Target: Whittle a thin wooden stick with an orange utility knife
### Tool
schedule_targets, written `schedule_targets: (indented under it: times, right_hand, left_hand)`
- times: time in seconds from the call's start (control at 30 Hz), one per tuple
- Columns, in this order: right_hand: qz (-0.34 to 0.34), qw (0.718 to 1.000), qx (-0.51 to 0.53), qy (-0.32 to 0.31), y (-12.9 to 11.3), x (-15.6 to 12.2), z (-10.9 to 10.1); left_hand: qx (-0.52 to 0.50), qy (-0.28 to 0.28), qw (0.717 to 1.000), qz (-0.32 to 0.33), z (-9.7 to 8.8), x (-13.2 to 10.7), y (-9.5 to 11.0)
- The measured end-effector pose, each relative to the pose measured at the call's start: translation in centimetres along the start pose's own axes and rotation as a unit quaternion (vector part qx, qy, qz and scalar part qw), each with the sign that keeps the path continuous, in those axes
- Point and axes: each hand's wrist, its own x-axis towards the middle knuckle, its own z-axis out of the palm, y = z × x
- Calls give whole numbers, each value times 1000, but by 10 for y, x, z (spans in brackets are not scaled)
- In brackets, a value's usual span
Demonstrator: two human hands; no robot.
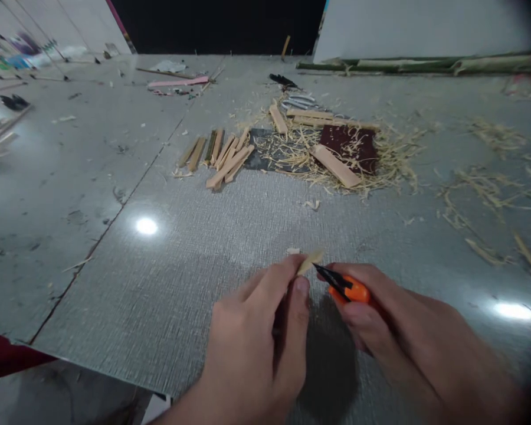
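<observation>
While left hand (256, 330) pinches 1 bamboo sliver (310, 261), right hand (380, 319) grips 1 orange cutter (347, 287).

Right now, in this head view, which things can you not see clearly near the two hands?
- Bamboo strip: only its tip shows; the left hand covers the rest.
- Orange cutter: the right hand hides most of the handle.
- Blade contact with the strip: too small to tell.
- Items at the far left edge: blurred and cut off.
</observation>
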Motion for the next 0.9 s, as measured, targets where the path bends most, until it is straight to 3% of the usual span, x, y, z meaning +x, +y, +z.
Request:
schedule_targets:
  times: [0.2, 0.4, 0.53, 0.77, 0.9]
  right_hand:
    - [-30, 993, -104, 42, -4, -3, 3]
    - [-30, 989, -132, 53, -5, -4, 4]
    - [-32, 988, -143, 56, -6, -4, 5]
    - [14, 999, -52, 3, -5, -2, 4]
    - [49, 999, 15, -17, -4, -4, 2]
  left_hand:
    - [67, 34, 996, 43, 4, 1, -2]
    - [106, 81, 990, 44, 7, -1, -4]
    - [182, 106, 971, 112, 8, -4, -8]
    - [239, 119, 944, 195, 10, -5, -14]
    - [230, 111, 944, 209, 10, -5, -16]
